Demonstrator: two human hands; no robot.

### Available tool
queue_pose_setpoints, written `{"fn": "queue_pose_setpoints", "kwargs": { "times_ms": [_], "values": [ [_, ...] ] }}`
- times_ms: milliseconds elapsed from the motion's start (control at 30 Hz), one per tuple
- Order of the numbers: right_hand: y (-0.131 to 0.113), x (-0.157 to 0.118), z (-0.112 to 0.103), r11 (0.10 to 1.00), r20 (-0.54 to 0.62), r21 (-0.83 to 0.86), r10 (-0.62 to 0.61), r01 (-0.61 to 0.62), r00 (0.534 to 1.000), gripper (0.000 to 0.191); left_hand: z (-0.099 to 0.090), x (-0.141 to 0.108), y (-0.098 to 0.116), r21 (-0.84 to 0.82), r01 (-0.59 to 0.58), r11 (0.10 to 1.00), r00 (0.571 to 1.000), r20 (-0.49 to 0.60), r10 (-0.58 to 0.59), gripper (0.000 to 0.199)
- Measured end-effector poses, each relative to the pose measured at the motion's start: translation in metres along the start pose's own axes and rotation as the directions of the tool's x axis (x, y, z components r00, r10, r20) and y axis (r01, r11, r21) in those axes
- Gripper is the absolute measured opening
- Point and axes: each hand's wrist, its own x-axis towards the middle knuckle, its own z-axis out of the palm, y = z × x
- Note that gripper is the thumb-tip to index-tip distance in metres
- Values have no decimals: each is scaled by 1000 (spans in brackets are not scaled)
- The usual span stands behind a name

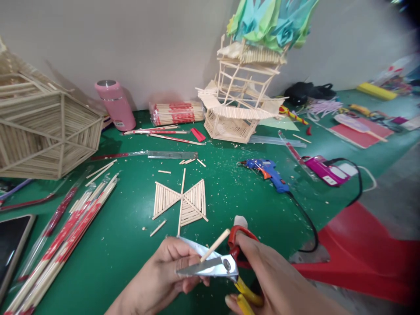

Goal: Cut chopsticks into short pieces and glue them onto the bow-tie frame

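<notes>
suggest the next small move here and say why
Probably squeeze the scissors shut with the right hand, the left hand steadying the short stick: it lies between the open blades, with left fingers at its lower end.

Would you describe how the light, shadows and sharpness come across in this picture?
Head view: bright glare on the scissors; a soft shadow on the wall beside the pink bottle; a pale sheen on the right of the green table; a dark, blurred patch in the upper right corner; the right hand slightly soft.
</notes>
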Motion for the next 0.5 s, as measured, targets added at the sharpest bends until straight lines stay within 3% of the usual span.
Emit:
{"fn": "queue_pose_setpoints", "kwargs": {
  "times_ms": [133,367,500],
  "values": [
    [3,-2,5,1000,-4,21,-19,20,1000,31,-2,0,-2,42,-26,999,1000,-14,27,31],
    [6,3,11,1000,-44,-15,23,-23,999,28,-9,2,-6,207,-176,962,969,-137,206,17],
    [5,5,8,999,-27,10,44,-44,999,33,-8,0,-3,235,-161,959,976,-109,190,21]
  ]
}}
